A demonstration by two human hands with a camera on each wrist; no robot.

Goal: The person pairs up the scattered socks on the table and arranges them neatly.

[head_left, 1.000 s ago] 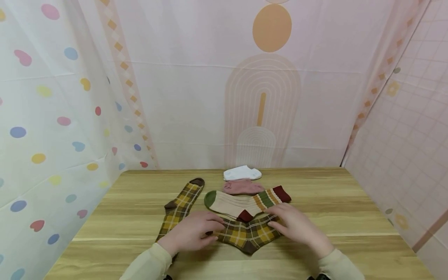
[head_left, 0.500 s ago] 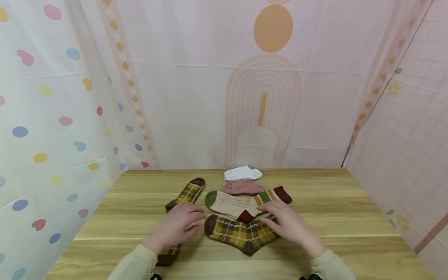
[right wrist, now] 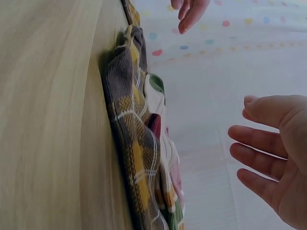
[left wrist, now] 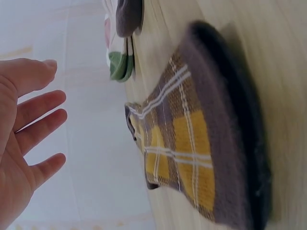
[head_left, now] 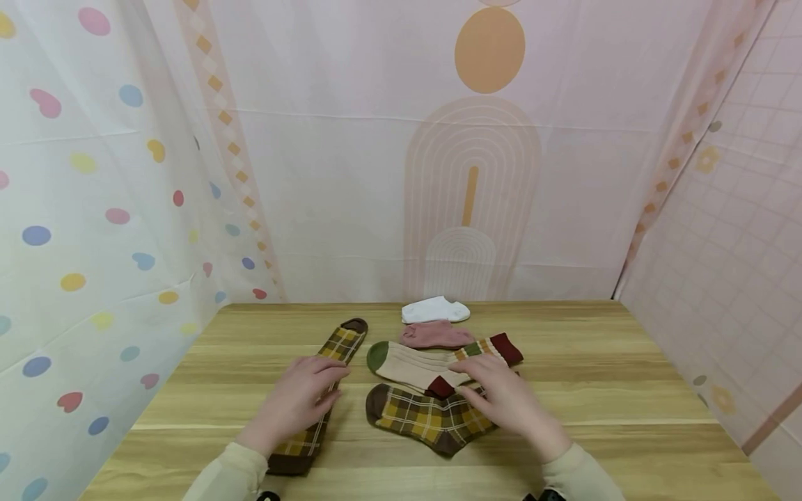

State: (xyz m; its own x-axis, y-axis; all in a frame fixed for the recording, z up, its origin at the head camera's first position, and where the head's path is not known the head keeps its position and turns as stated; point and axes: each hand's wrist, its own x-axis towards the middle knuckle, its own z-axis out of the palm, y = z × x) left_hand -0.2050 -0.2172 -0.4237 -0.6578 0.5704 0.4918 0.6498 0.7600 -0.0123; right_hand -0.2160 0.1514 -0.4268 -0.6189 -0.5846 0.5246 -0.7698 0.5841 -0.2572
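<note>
My left hand hovers above a brown and yellow plaid sock lying at the left of the table, its fingers apart and holding nothing. In the left wrist view the dark cuff of that plaid sock lies below the hand. My right hand, relaxed and holding nothing, is over the cuff end of a second plaid sock. Beyond it lies a cream sock with green toe and dark red heel, its striped cuff partly hidden by my right fingers. The right wrist view shows this hand raised off the socks.
A pink ankle sock and a white ankle sock lie in a row behind the cream sock. They all rest on a wood-grain table. Patterned cloth hangings stand at the back and both sides.
My left hand has come off the toe of the middle plaid sock and moved left over the other one. My right hand has shifted slightly left. The left plaid sock's cuff end has moved slightly left.
</note>
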